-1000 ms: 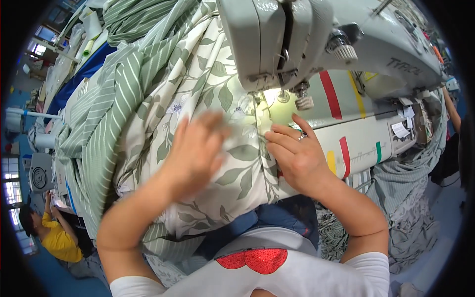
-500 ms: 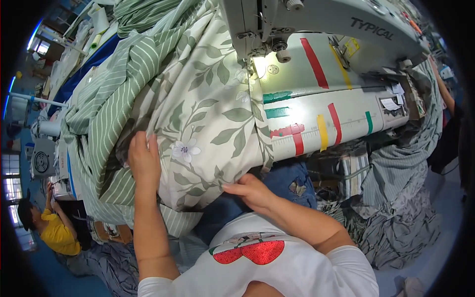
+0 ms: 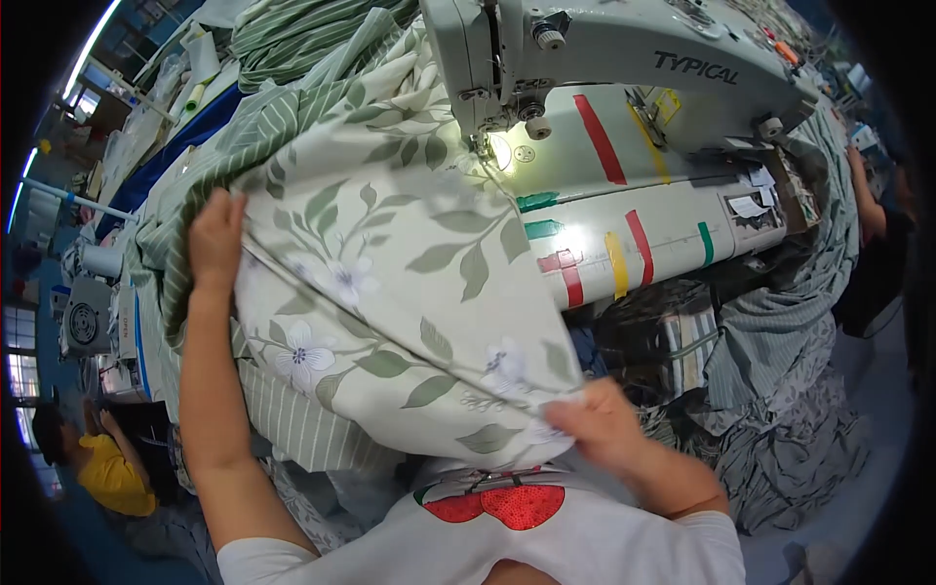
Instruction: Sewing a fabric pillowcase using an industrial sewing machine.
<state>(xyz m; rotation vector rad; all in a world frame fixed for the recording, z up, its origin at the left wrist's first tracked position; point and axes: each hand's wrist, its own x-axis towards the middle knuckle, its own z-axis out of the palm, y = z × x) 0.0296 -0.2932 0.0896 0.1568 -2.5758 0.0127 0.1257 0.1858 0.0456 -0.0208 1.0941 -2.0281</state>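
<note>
A large floral fabric (image 3: 390, 283), cream with green leaves and pale flowers, spreads from the sewing machine (image 3: 487, 78) toward my body. Its upper right part lies at the lit needle area. My left hand (image 3: 215, 239) grips the fabric's left side, fingers closed, beside green striped fabric (image 3: 195, 175). My right hand (image 3: 597, 421) pinches the near right corner, slightly blurred. Between both hands the cloth is pulled wide, with a diagonal fold running across it. More striped cloth (image 3: 302, 419) hangs under the floral fabric at the near left.
Coloured tape strips mark the machine bed (image 3: 624, 234) to the right. Heaped grey fabric (image 3: 780, 439) lies at the lower right. A green striped pile (image 3: 312, 44) sits at the back left. A person in a yellow top (image 3: 112, 473) is at far left; another person's arm (image 3: 866, 195) shows far right.
My hands have moved apart: the left up and leftward, the right rightward and nearer me. The floral fabric is stretched wider and now covers my lap; its striped part has shifted left.
</note>
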